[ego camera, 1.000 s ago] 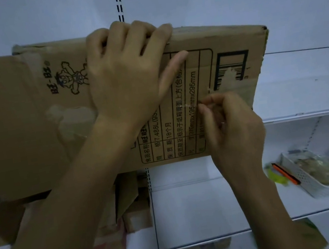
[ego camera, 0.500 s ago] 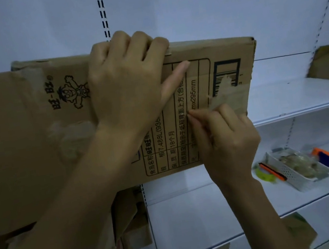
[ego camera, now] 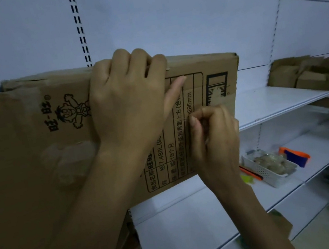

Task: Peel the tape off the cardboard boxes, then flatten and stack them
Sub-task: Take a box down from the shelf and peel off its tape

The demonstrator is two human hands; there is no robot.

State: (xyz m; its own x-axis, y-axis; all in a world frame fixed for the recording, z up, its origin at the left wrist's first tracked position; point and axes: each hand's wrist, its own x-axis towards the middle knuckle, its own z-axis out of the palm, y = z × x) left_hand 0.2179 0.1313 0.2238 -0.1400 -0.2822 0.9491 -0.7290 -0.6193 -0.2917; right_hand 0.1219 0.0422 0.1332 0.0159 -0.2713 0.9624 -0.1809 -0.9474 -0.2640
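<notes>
With the left hand (ego camera: 131, 99), gripping the top edge of the cardboard box (ego camera: 36, 166), fingers curled over it, thumb laid flat along the printed panel. With the right hand (ego camera: 215, 135), clenched close against that panel just below the left thumb, pinching, by the look of it, the lifted end of the clear tape (ego camera: 180, 120). Too thin and glassy inside the pinch to be sure.

Box held upright in front of the white shelving (ego camera: 274, 104), printed side toward the camera, one big flap spread out to the left. Not yet flattened.

Over the last second: right-hand pinch drawn leftward across the panel, away from the barcode (ego camera: 217, 85) and toward the left thumb. Left grip unchanged on the top edge. Left behind beside the barcode, a pale scuffed patch, seemingly stripped of tape.

Judging from that: peeling well underway on this face, with more strip probably running on under the left hand, so likely calling for a shift of that grip before the finish. Flattening and stacking yet to come for this box.

Elsewhere: more cardboard (ego camera: 311, 79) piled on the upper shelf to the right, a white basket (ego camera: 270, 170) of crumpled clear stuff on the lower shelf, an orange-and-blue item (ego camera: 293, 156) just beside it.
</notes>
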